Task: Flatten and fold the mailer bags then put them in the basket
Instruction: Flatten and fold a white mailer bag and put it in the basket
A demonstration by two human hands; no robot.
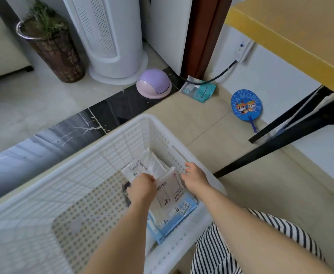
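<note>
A white perforated basket (43,186) stands on the floor in front of me. Inside its right end lie folded mailer bags: a white one with a printed label (169,191) on top, a blue one (174,218) under it, and another white one (142,165) farther back. My left hand (141,189) reaches into the basket and pinches the left edge of the top white mailer. My right hand (194,177) hovers at the basket's right wall, just right of that mailer, fingers loosely bent and holding nothing.
A lilac dome-lidded bin (154,84), a white tower appliance (110,40) and a planter (53,46) stand beyond the basket. A teal packet (200,90) and a blue hand fan (246,105) lie by the wall. A yellow table (292,32) with black legs overhangs on the right.
</note>
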